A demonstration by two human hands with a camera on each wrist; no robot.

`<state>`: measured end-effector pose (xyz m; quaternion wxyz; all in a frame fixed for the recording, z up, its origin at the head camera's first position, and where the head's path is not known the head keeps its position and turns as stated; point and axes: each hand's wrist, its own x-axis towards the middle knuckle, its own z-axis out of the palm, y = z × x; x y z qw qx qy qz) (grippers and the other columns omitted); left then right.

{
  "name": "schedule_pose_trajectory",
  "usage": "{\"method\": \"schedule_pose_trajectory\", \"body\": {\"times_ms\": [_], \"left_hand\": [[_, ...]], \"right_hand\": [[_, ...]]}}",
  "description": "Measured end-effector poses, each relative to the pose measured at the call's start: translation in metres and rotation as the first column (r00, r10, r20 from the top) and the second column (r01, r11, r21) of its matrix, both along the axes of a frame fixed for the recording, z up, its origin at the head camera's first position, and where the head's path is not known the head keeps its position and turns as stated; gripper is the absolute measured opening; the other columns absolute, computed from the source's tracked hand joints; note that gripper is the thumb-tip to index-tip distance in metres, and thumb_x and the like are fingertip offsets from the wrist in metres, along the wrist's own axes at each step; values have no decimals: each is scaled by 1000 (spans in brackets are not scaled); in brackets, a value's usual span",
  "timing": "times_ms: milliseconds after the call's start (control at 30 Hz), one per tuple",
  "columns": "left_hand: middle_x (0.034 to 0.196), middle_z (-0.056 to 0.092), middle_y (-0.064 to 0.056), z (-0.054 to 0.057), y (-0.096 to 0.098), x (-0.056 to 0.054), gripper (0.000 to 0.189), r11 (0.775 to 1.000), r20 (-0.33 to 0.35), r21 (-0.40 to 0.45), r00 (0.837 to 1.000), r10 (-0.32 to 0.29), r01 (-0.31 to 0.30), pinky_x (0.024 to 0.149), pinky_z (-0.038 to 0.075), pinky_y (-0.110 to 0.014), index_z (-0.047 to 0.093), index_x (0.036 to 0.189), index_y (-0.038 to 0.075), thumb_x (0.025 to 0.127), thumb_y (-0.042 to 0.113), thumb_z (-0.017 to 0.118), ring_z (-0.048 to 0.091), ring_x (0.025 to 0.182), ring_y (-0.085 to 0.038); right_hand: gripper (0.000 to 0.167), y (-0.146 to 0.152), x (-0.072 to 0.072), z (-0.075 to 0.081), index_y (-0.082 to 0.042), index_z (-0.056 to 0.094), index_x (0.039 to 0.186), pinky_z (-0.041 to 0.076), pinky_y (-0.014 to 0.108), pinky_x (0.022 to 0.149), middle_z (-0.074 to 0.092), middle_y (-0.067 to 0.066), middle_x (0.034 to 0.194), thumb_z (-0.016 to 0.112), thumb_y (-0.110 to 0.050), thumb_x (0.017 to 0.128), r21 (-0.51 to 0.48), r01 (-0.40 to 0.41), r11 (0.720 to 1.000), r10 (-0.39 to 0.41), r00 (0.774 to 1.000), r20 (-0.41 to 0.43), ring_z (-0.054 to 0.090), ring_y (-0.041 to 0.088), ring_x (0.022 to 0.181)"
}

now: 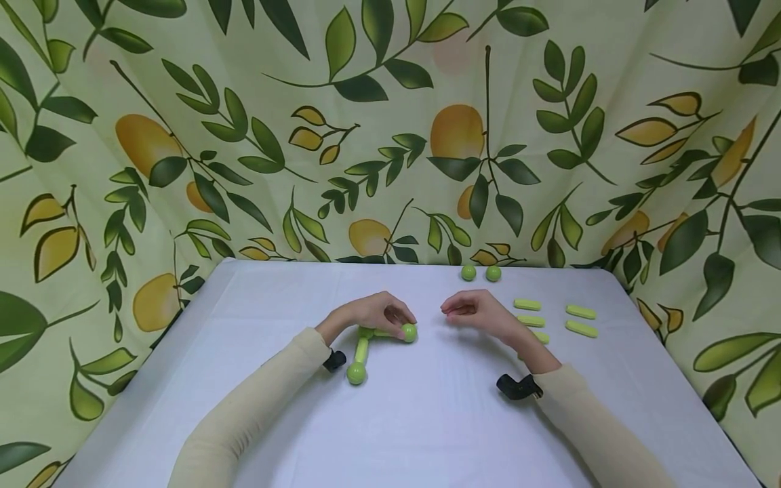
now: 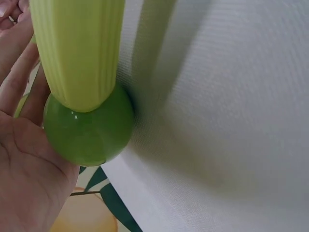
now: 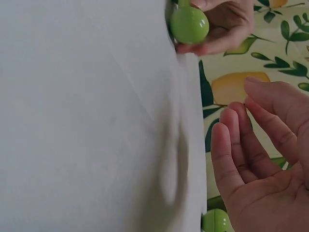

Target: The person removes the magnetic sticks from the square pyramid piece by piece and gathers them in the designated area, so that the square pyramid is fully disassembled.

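In the head view, find the joined frame of green balls and sticks on the table, left of the table's middle, bent into a corner. See the left hand low over the table, thumb and fingers pinched on the end ball, and the right hand above the table's middle, fingers loosely curved, holding nothing. Notice two loose balls at the table's far edge and several loose sticks on the table's right part. Looks light and stiff, probably plastic and not fragile, but perhaps apt to twist or part at the joints. Best to grip by the stick close to a ball, with the corner steadied against the table. In the left wrist view, see a ribbed stick meeting a glossy ball close to the table, with the left palm alongside. Expect the ball to be slippery, the ribs to give better purchase. Cannot tell the pinch from here. In the right wrist view, see the left fingers round the end ball at the table's edge, the right thumb and fingertips near one another without anything between. Find no readable brand, label or writing in any view.
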<state>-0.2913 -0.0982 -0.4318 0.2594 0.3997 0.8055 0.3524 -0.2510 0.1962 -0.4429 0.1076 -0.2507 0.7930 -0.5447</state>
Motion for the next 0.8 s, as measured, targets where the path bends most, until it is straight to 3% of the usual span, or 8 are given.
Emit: {"method": "schedule_pose_trajectory", "body": {"times_ms": [167,400,700,800], "left_hand": [[109,71,1,0,-6,2,37,1000,8,-2,1000,19,-19,89,53,-27,70,121,1,86,5,83,66,95,-11],[105,71,-2,2,-28,6,35,999,13,0,999,47,-47,87,54,-29,69,117,-3,86,5,83,65,92,-13],[107,70,1,6,-59,8,24,999,0,-22,999,33,-33,94,50,-34,72,112,2,90,9,80,63,103,-16],[106,70,2,6,-63,10,20,999,-4,-17,999,46,-46,95,50,-36,74,109,4,91,11,79,62,103,-16]], "right_hand": [[26,-16,-2,-3,9,69,115,52,24,87,69,23,112,75,-2,92,15,-41,999,41,999,-27,66,29,100],[26,-40,-3,-7,7,70,114,54,26,85,70,21,110,77,-5,92,30,-74,997,74,997,-1,67,27,97],[31,-67,-4,-10,6,71,113,56,31,86,71,11,108,82,-4,86,39,-129,991,129,992,8,66,23,96],[31,-74,-3,-8,9,69,114,55,40,89,70,16,109,81,-1,86,57,-144,988,144,990,11,65,31,98]]}}
